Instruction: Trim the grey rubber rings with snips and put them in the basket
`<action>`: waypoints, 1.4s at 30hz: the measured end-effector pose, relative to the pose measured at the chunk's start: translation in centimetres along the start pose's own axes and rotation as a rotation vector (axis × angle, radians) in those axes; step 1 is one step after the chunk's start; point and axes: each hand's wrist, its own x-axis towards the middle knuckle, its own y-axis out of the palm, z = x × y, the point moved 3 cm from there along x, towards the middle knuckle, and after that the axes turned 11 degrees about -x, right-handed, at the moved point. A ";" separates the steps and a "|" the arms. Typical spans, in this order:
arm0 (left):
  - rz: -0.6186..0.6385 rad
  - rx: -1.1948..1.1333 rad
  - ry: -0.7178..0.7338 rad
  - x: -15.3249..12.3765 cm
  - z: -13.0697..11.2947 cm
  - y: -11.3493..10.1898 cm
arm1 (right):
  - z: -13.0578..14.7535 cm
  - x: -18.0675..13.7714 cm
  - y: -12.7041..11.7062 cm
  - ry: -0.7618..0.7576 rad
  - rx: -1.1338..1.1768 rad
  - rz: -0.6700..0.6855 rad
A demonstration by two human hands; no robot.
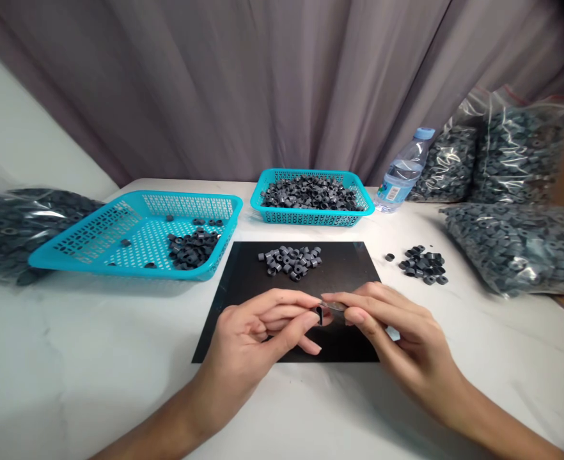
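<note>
From head height, over a white bench (pixel 94 358): in the left grip (pixel 250 335), a small dark ring (pixel 318 314), pinched between thumb and fingers above a black mat (pixel 344 268). In the right grip (pixel 401 326), a thin metal blade (pixel 334 306), clasped between thumb and fingers, with one end toward the left fingertips and close by the ring. Impossible to tell whether touching the ring or only just beside it.

Likeliest trouble, as a judgement: a slip of the blade. Would come from too much force or a poor angle against so small and curved a piece, and could nick the bare fingertips of the left hand. Also possible: loss of the ring through too light a pinch, with a fall among the similar rings (pixel 289 260) just beyond on the mat. Hard to pick out again there.

Another risk: mixed batches. More dark pieces in a wide blue tray (pixel 94 268) to the left, in a smaller blue basket (pixel 311 212) beyond the mat, and in a loose heap (pixel 424 265) on the bench to the right. From a careless sweep of the right arm, possible scatter of that heap.
</note>
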 end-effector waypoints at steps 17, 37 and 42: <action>0.024 -0.028 0.067 0.0 -0.1 0.0 | -0.1 -0.3 0.0 -0.060 -0.054 -0.019; 0.023 0.004 0.079 0.1 0.1 -0.1 | 0.1 -0.4 0.0 -0.087 -0.076 -0.023; 0.019 0.019 0.090 0.1 0.1 0.0 | 0.0 -0.6 0.2 -0.083 -0.076 -0.038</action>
